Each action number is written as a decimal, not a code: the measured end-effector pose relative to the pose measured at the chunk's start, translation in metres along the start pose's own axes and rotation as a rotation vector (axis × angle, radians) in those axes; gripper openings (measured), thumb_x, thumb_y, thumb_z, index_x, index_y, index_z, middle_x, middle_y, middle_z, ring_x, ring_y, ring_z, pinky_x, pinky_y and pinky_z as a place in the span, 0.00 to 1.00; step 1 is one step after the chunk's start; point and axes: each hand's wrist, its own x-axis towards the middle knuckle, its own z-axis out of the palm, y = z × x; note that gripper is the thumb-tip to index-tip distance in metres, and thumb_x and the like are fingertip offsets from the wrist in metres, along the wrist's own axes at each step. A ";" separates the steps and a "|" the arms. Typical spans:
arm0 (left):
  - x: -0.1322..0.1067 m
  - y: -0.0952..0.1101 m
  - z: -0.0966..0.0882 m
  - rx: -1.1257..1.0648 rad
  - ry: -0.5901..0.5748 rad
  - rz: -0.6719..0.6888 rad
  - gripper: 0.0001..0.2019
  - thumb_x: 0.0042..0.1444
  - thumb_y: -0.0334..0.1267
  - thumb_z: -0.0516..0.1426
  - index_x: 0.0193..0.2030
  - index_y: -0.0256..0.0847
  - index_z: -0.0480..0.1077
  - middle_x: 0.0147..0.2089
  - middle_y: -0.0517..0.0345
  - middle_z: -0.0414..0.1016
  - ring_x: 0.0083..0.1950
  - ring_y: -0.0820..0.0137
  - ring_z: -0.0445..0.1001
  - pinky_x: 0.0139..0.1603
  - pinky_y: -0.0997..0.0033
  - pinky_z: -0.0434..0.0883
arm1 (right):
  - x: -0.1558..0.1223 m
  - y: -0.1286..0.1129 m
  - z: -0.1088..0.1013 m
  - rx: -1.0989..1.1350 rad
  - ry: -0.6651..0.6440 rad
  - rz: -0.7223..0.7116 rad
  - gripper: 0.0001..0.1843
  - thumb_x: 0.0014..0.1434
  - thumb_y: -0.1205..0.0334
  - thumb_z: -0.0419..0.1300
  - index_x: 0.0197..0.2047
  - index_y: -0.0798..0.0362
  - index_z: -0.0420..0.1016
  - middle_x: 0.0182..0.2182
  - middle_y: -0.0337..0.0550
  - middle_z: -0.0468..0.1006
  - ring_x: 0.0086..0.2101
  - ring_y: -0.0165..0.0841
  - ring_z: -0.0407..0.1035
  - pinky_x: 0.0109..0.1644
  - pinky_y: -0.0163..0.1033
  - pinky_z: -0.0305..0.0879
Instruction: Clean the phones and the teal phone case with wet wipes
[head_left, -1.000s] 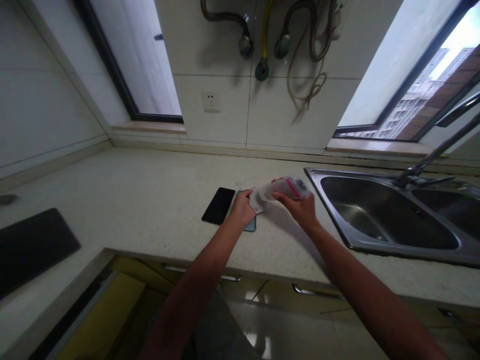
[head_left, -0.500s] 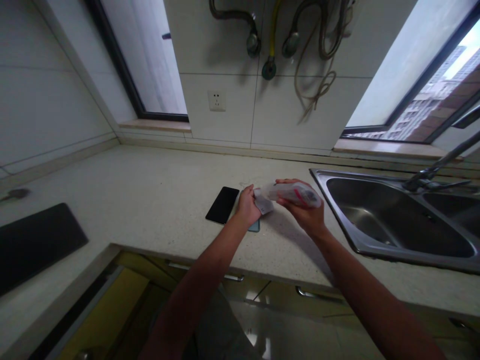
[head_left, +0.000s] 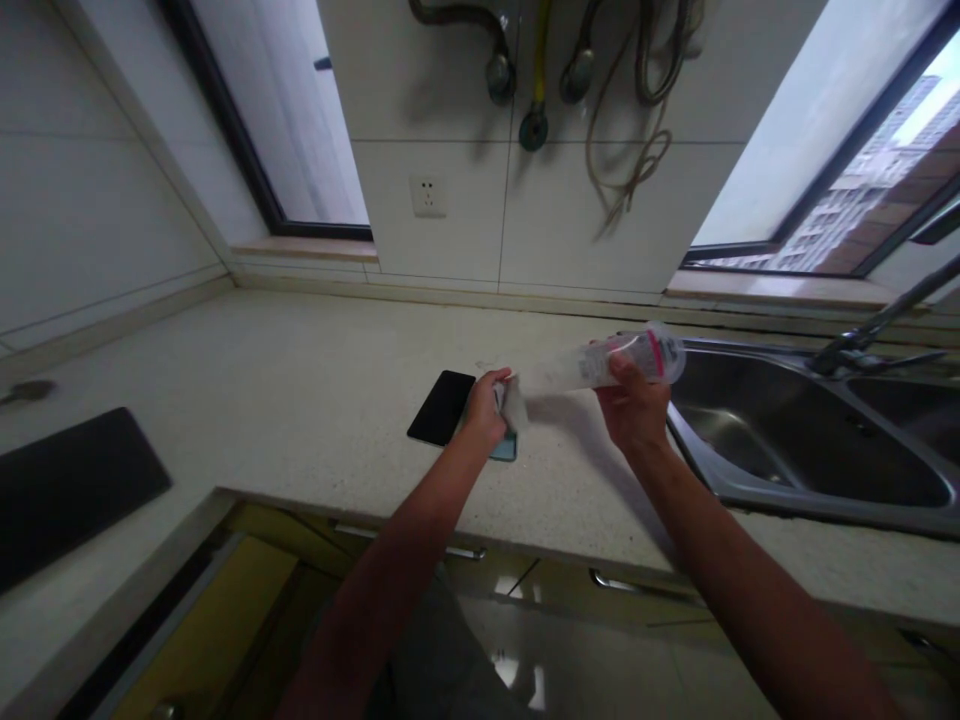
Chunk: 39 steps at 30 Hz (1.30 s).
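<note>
My right hand point(head_left: 636, 405) grips a clear plastic packet with pink print point(head_left: 615, 362), holding it up over the counter beside the sink. My left hand point(head_left: 486, 405) pinches a small white sheet point(head_left: 514, 402) that sticks out of the packet's left end. Under my left hand lies a teal flat item point(head_left: 504, 448), and a black phone point(head_left: 442, 407) lies flat on the counter just left of it.
A steel double sink point(head_left: 795, 430) with a tap point(head_left: 874, 335) sits at the right. A black slab point(head_left: 60, 490) lies on the counter at the left. A wall socket point(head_left: 428, 196) and hanging hoses point(head_left: 622, 150) are on the tiled wall. Drawers point(head_left: 225, 620) stand below the counter edge.
My right hand has pulled the packet up and to the right, toward the sink. The white sheet stays in my left hand and now shows further out of the packet.
</note>
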 end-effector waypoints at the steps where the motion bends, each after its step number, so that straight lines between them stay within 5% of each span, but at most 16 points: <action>1: -0.005 0.003 0.002 0.032 0.027 -0.052 0.04 0.48 0.32 0.61 0.29 0.38 0.69 0.26 0.58 0.74 0.20 0.76 0.68 0.24 0.76 0.64 | 0.002 -0.002 -0.001 0.057 0.017 0.051 0.20 0.47 0.60 0.74 0.43 0.45 0.75 0.39 0.34 0.79 0.43 0.33 0.76 0.49 0.42 0.76; 7: -0.029 0.016 0.013 0.177 -0.228 -0.212 0.17 0.63 0.44 0.50 0.39 0.34 0.75 0.34 0.49 0.80 0.14 0.82 0.53 0.14 0.77 0.49 | 0.008 -0.002 -0.008 0.170 0.096 0.229 0.17 0.45 0.59 0.73 0.36 0.48 0.73 0.34 0.31 0.78 0.37 0.31 0.75 0.41 0.39 0.76; 10: -0.030 0.016 0.013 0.239 -0.226 -0.234 0.19 0.65 0.46 0.49 0.40 0.34 0.75 0.39 0.44 0.82 0.14 0.82 0.53 0.13 0.78 0.48 | 0.010 0.005 -0.010 0.059 0.114 0.240 0.16 0.45 0.58 0.73 0.36 0.49 0.73 0.33 0.34 0.77 0.36 0.31 0.74 0.39 0.39 0.76; 15: -0.028 0.014 0.011 0.264 -0.187 -0.190 0.19 0.64 0.43 0.49 0.41 0.31 0.76 0.40 0.42 0.82 0.14 0.81 0.55 0.13 0.78 0.48 | 0.006 0.014 -0.008 -0.326 0.115 0.045 0.17 0.44 0.55 0.74 0.36 0.50 0.75 0.34 0.40 0.79 0.36 0.37 0.75 0.42 0.46 0.76; 19: -0.034 0.016 0.013 0.280 -0.147 -0.173 0.20 0.63 0.41 0.49 0.48 0.28 0.77 0.38 0.43 0.82 0.15 0.77 0.62 0.15 0.76 0.56 | -0.005 0.018 -0.006 -0.612 -0.016 -0.080 0.21 0.46 0.50 0.74 0.39 0.52 0.79 0.39 0.48 0.81 0.39 0.42 0.76 0.50 0.51 0.74; 33: -0.036 0.018 0.008 0.283 -0.199 -0.160 0.27 0.65 0.54 0.49 0.52 0.32 0.76 0.36 0.46 0.81 0.15 0.78 0.61 0.16 0.76 0.57 | -0.022 0.025 -0.003 -0.882 -0.356 -0.421 0.21 0.60 0.51 0.65 0.54 0.50 0.74 0.50 0.50 0.80 0.46 0.41 0.77 0.50 0.45 0.74; 36: -0.031 0.013 0.005 0.354 -0.182 -0.053 0.24 0.64 0.54 0.51 0.42 0.35 0.78 0.39 0.44 0.81 0.25 0.72 0.72 0.27 0.73 0.68 | -0.014 0.024 -0.008 -0.901 -0.238 -0.365 0.24 0.56 0.46 0.68 0.50 0.52 0.76 0.44 0.50 0.81 0.41 0.41 0.77 0.48 0.47 0.74; 39: -0.021 0.008 0.001 0.498 -0.065 0.312 0.11 0.58 0.44 0.58 0.33 0.40 0.78 0.40 0.49 0.81 0.43 0.68 0.77 0.46 0.72 0.71 | 0.001 0.016 -0.020 -1.007 -0.026 -0.345 0.25 0.51 0.42 0.69 0.43 0.53 0.77 0.35 0.47 0.81 0.34 0.41 0.75 0.45 0.47 0.73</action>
